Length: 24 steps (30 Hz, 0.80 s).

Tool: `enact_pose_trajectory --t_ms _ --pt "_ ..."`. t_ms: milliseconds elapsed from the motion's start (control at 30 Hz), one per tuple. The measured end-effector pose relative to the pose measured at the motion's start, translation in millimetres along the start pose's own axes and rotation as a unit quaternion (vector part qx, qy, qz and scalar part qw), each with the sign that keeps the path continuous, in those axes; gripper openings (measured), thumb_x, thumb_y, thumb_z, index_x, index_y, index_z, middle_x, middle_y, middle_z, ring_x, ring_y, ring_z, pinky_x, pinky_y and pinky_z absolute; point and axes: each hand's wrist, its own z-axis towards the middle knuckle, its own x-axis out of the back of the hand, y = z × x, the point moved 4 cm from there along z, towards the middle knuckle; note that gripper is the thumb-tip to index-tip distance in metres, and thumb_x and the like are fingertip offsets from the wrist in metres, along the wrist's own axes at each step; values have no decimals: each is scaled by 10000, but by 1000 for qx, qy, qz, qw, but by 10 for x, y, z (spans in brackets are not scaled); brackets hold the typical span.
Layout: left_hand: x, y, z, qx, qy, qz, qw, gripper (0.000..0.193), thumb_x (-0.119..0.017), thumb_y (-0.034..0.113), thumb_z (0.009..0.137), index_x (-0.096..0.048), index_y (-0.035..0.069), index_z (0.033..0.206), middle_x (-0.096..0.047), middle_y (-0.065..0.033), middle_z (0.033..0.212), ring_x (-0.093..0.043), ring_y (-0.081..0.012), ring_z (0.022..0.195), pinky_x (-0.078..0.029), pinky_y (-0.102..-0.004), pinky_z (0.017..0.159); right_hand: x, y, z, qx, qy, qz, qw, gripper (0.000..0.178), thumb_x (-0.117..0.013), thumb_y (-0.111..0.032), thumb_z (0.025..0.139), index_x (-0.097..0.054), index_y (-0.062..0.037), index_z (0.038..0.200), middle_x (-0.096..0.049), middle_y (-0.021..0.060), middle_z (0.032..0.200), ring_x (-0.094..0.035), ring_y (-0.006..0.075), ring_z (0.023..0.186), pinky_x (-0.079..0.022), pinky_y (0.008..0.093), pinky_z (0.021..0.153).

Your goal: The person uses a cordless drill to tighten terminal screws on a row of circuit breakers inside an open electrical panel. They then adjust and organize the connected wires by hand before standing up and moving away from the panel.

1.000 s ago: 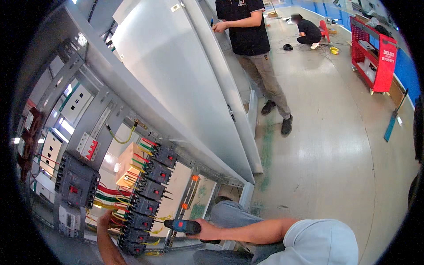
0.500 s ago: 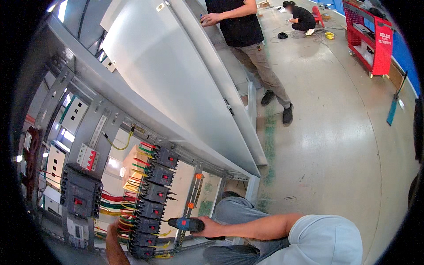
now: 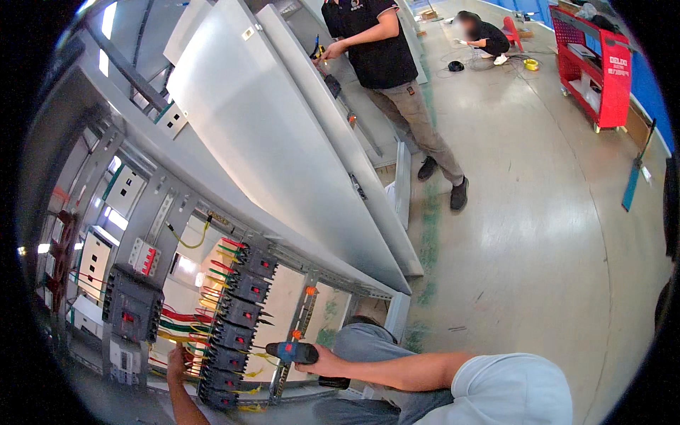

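Factory floor, open cabinet (image 3: 283, 163). Right hand (image 3: 327, 363), closed on drill (image 3: 292, 352), has shifted toward breakers (image 3: 237, 319); left hand (image 3: 178, 360) now grips wires (image 3: 185, 333).

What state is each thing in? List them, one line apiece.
Drill: held in the right hand, tip pointed at the breakers.
Left hand: on the wires beside the breakers.
Cabinet door: swung open.
Red cart: parked by the blue wall.
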Motion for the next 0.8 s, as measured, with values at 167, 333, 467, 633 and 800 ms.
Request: enact_pose_trajectory --t_ms 167,333,467,633,800 --pt "247 -99 -197 -110 221 118 962 363 -649 266 1003 -603 -10 770 -587 -76 639 -550 -203 552 -453 -395 551 51 -1 -51 -25 30 109 993 320 -825 -205 836 -641 -39 1038 -632 10 769 -599 112 602 -501 306 541" --pt "512 -550 -379 -37 285 3 958 257 -677 262 941 -660 8 909 -637 -85 711 -618 -214 605 -478 -350 498 91 -185 -155 -39 12 114 993 178 -793 -164 861 -653 -61 901 -625 -2 725 -585 109 600 -478 309 557" --pt "352 -715 -318 5 232 -121 965 414 -666 236 943 -569 -3 1266 -661 -93 957 -630 -189 678 -478 -314 473 63 -118 -125 -30 21 134 990 179 -796 -143 837 -650 -65 904 -628 -5 734 -584 100 593 -483 303 547" --pt "264 -728 -297 48 213 -168 961 522 -605 224 952 -472 177 1455 -635 -38 1014 -614 -139 810 -481 -305 566 -93 27 -93 -23 27 119 992 244 -830 -159 813 -671 -38 953 -633 19 688 -605 118 562 -483 305 502" --pt "269 -753 -270 -7 155 -208 966 274 -624 276 968 -588 140 1203 -585 8 868 -554 -103 700 -452 -316 536 -219 139 -88 -21 34 88 995 249 -829 -145 810 -673 -21 961 -647 29 716 -606 122 562 -493 310 511"
